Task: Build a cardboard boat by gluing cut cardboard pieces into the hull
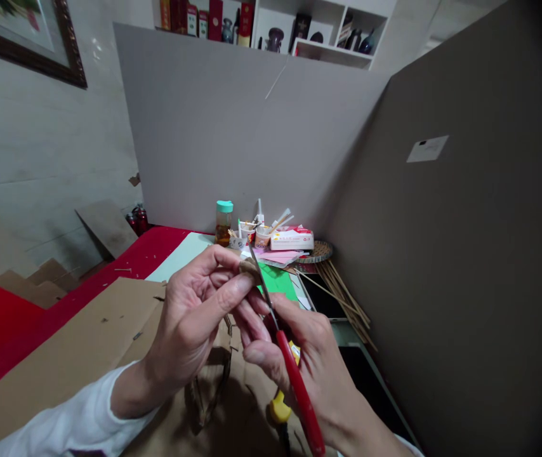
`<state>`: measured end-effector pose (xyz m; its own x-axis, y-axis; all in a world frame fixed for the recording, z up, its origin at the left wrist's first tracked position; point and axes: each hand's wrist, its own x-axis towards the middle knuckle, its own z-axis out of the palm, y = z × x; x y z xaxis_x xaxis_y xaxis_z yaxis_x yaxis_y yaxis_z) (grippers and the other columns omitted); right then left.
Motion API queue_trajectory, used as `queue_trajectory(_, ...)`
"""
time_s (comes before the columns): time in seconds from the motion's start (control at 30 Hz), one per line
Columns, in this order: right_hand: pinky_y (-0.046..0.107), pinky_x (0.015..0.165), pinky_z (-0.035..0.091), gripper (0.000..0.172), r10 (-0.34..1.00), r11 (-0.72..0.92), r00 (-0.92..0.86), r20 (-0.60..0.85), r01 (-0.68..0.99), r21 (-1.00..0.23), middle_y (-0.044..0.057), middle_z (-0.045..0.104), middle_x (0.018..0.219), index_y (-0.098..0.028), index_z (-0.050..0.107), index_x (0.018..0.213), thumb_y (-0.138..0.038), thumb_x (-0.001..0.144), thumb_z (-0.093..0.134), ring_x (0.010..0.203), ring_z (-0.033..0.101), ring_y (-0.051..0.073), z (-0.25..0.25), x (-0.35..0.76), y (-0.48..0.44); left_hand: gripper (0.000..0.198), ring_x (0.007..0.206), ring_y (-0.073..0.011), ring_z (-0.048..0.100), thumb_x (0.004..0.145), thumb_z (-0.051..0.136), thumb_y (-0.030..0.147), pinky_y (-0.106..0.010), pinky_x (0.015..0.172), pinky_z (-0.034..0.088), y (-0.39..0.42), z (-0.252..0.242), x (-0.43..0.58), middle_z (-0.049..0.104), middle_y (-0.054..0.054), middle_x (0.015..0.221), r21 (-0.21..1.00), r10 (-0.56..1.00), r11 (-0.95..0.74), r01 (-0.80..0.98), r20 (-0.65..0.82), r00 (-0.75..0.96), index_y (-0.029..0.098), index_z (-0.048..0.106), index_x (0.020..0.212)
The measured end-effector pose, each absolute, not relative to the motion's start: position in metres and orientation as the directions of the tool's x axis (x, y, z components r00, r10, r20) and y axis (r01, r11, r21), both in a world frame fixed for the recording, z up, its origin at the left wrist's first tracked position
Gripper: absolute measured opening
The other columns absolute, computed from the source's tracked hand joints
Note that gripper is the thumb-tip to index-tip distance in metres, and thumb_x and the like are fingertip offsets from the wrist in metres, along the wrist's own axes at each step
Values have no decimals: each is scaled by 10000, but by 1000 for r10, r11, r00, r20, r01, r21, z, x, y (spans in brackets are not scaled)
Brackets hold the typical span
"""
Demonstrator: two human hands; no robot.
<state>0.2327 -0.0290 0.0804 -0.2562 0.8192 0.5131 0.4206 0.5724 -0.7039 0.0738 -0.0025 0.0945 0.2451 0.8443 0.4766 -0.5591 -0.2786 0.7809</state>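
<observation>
Between thumb and fingertips, my left hand pinches a small brown piece that looks like cardboard. My right hand is closed around red-handled scissors, seen nearly edge-on. Their thin metal blades point up and away, right beside the brown piece; whether they touch it I cannot tell. The fingertips of both hands are close together. Beneath them, a dark-edged cut cardboard shape lies on a large cardboard sheet. A yellow tool with a dark cord is partly hidden behind my right hand.
At the back stand a teal-lidded bottle, paper cups with sticks and pens, and a white-red box. Green paper lies before them. Thin wooden sticks lie along the right panel. A grey panel closes the back.
</observation>
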Motion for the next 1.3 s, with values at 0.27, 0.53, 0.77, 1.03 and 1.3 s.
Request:
queue_trajectory(0.27, 283, 616, 298, 277, 824, 566, -286, 490, 359, -742, -35, 514, 744, -201, 618, 827, -450, 937, 670, 637, 355, 131, 76, 237, -26, 62, 544, -147, 761, 904, 744, 206, -160, 505, 606, -1, 95, 75, 803, -10, 702, 777, 847, -307, -549, 486, 214, 181, 693, 878)
queue_trajectory(0.53, 271, 596, 303, 206, 801, 599, -293, 522, 363, -714, -36, 519, 763, -204, 616, 860, -380, 958, 656, 624, 348, 121, 74, 238, -28, 64, 508, -139, 732, 890, 748, 201, -186, 493, 613, -2, 93, 80, 794, -8, 684, 750, 850, -326, -576, 499, 167, 185, 688, 879)
queue_trajectory(0.77, 258, 546, 292, 247, 797, 600, -347, 494, 366, -711, -33, 518, 707, -182, 639, 853, -406, 955, 667, 594, 329, 114, 82, 243, -28, 32, 554, -186, 778, 921, 711, 190, -192, 481, 610, 2, 94, 72, 824, -43, 745, 786, 837, -272, -555, 478, 267, 187, 689, 898)
queue_trajectory(1.03, 248, 534, 307, 304, 755, 654, -386, 530, 387, -649, -35, 485, 638, -180, 615, 801, -431, 961, 671, 578, 390, 118, 89, 250, -25, 26, 574, -201, 789, 915, 726, 163, -198, 455, 621, 4, 94, 69, 833, -42, 763, 781, 809, -273, -561, 502, 306, 183, 712, 903)
queue_trajectory(1.3, 250, 532, 252, 325, 722, 691, -417, 551, 418, -590, -68, 375, 628, -180, 563, 749, -375, 997, 645, 565, 279, 96, 93, 257, -24, 46, 617, -218, 802, 924, 711, 142, -215, 466, 638, 10, 91, 67, 834, -52, 773, 792, 812, -266, -550, 491, 314, 177, 741, 919)
